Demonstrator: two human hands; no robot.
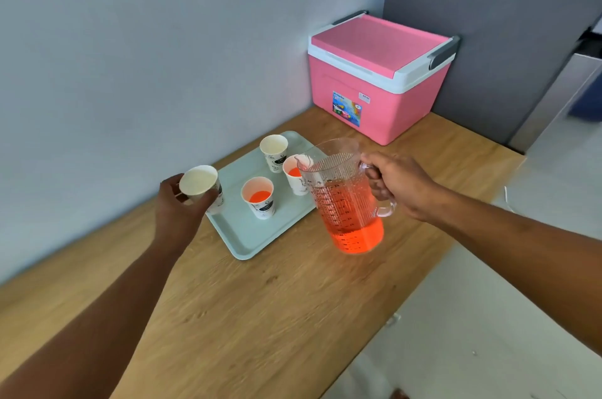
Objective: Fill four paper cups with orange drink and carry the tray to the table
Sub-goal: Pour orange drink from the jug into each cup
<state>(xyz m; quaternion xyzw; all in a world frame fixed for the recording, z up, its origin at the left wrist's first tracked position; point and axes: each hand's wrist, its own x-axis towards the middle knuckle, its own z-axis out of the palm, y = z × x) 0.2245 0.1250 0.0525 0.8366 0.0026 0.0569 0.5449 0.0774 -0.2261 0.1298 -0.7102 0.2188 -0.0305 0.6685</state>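
On the wooden desk (260, 301), close to the wall, lies a pale green tray (247, 245). Three paper cups stand on it. The middle cup (258, 198) has orange drink in its bottom part, and the cup beside the jug (294, 178) has orange drink too. The far cup (274, 152) looks empty and white inside.

The left hand (177, 206) holds a fourth cup (200, 183) at the left edge of the tray; its fingers (211, 195) are curled around the side of the cup, which is tilted a little and shows a white, empty inside. If the cup touches the tray or is lifted, I cannot tell.

The right hand (400, 185) grips the handle of a clear plastic jug (345, 199), fingers wrapped through the handle. The jug is held above the desk at the right edge of the tray, nearly upright, with its spout toward the cups. Orange drink fills its lower part, and printed measure marks run down its side.

Behind the tray, in the corner, a pink cooler box (378, 89) with a closed lid and grey handles stands on the desk.
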